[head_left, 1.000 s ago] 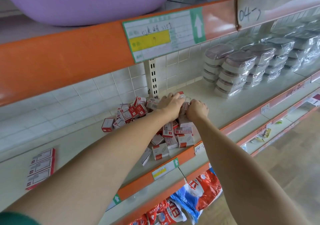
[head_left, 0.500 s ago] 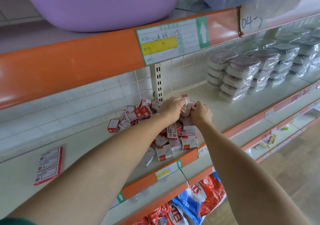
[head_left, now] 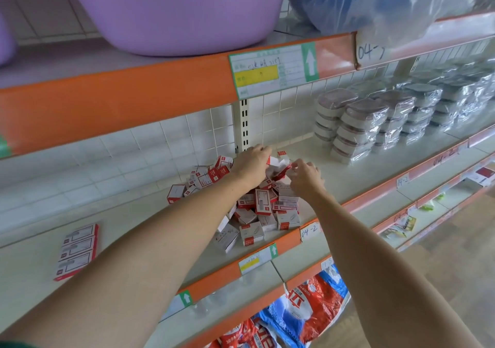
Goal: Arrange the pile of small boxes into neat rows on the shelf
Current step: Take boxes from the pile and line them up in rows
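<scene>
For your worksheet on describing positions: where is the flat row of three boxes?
In the head view, the row of three boxes lies far left on the shelf, apart from the pile.

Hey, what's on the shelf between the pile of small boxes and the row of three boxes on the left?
Nothing: in the head view, bare shelf separates the pile from the row of three boxes.

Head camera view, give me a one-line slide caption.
Both hands lift small boxes from the shelf's pile.
</scene>
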A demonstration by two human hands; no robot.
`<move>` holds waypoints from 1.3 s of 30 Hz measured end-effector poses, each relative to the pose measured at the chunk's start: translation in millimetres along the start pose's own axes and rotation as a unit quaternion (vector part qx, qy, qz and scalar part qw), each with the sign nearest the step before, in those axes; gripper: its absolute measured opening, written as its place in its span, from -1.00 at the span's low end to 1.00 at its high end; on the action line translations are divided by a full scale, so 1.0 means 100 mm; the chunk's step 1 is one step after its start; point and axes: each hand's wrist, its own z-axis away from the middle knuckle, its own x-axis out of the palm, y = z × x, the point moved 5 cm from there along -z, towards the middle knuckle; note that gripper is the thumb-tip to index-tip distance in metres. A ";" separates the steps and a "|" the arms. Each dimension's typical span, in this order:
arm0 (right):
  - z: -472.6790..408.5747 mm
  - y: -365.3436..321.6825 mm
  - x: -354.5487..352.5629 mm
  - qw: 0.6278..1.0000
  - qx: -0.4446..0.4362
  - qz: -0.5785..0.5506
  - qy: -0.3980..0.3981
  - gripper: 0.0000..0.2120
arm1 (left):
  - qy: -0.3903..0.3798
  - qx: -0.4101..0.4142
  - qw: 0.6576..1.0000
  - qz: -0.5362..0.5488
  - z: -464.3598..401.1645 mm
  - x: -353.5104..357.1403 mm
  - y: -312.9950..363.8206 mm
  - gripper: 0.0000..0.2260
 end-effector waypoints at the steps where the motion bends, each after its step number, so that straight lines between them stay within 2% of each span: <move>1: 0.02 -0.02 -0.03 1.000 -0.012 -0.007 0.001 -0.69 | 0.000 -0.006 1.000 0.002 0.03 -0.02 -0.02 -0.77; 6: 0.12 -0.20 -0.13 0.993 -0.098 -0.059 0.013 -0.73 | 0.003 -0.024 1.000 0.018 0.15 -0.14 -0.12 -0.78; 10: 0.21 -0.47 -0.15 0.984 -0.159 -0.083 0.014 -0.68 | 0.017 -0.037 0.998 0.039 0.25 -0.27 -0.25 -0.79; 18: 0.41 -1.15 -0.03 0.962 -0.266 -0.064 -0.012 -0.57 | 0.055 -0.089 0.994 0.041 0.64 -0.61 -0.71 -0.67; 23: 0.60 -1.64 0.13 0.934 -0.352 -0.054 -0.012 -0.54 | 0.090 -0.119 0.989 0.016 1.00 -0.78 -1.11 -0.68; 27: 0.78 -2.03 0.33 0.907 -0.417 -0.058 -0.004 -0.58 | 0.103 -0.166 0.981 0.001 1.36 -0.88 -1.43 -0.52; 33: 1.07 -2.45 0.82 0.885 -0.459 -0.068 -0.046 -0.67 | 0.090 -0.274 0.957 -0.012 2.01 -0.95 -1.86 -0.49; 39: 1.43 -2.67 1.30 0.877 -0.465 -0.063 -0.106 -0.71 | 0.087 -0.332 0.939 0.019 2.70 -0.95 -2.09 -0.61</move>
